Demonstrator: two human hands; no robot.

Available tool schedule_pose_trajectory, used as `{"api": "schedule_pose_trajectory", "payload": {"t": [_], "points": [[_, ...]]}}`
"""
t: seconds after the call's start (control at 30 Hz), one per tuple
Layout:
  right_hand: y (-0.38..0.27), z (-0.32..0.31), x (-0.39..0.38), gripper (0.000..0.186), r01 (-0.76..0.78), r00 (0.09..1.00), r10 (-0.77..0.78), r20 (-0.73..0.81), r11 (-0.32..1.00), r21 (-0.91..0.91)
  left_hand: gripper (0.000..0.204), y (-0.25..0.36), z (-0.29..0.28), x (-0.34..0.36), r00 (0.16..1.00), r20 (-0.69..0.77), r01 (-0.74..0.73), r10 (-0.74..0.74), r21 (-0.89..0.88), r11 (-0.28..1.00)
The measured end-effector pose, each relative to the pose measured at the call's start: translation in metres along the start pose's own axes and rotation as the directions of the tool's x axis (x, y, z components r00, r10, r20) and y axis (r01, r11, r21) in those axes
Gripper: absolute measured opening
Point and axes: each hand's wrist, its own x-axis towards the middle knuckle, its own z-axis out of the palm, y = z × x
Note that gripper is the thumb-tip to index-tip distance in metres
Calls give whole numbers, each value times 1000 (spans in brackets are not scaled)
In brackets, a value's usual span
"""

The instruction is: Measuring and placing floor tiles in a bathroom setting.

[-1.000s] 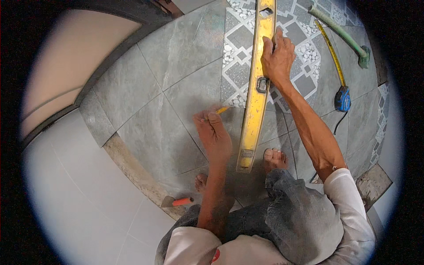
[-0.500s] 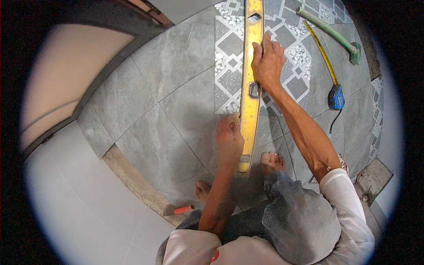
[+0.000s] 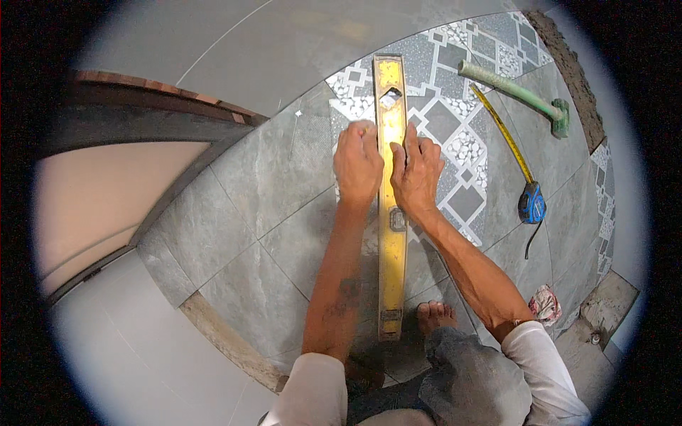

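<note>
A yellow spirit level lies lengthwise over a patterned tile with white pebble and dark diamond motifs. My right hand presses against its right edge, thumb on top and fingers bent beside it, holding it in place. On the opposite side, my left hand is closed, fingertips pinched beside the level's left edge. Something small may be in that pinch, but I cannot make it out.
To the right lie a green-handled hammer and a blue tape measure with its yellow blade pulled out. A crumpled cloth sits near my right elbow. Grey floor tiles spread leftward to a dark door frame. My bare foot is beside the level.
My left hand has moved forward along the level's left edge, from near its lower part to opposite my right hand. The view has shifted, showing more wall beyond the tiles.
</note>
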Motion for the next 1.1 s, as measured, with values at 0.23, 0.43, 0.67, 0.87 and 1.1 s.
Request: {"api": "schedule_pose_trajectory", "payload": {"t": [0.23, 0.43, 0.67, 0.87, 1.1], "points": [[-7, -1, 1, 45, -11, 1000, 11, 2, 999, 40, 26, 7, 5, 57, 976, 34, 215, -214, -34, 976], [14, -10, 11, 37, -72, 997, 66, 40, 982, 173, 40, 29, -56, -47, 953, -84, 300, -291, 140, 943], [57, -65, 53, 33, -200, 955, 213, -205, 976, 84, 29, 77, -44, -181, 904, 164, 413, -394, -104, 905], [140, -172, 101, 28, 77, 992, -83, -90, 995, -70, 34, 130, 36, -189, 911, 373, 224, -173, -96, 970], [194, -178, 10, 27, 89, 993, -78, 88, 988, -128, 37, 105, 65, -238, 744, 607, 315, -277, 47, 948]]}}
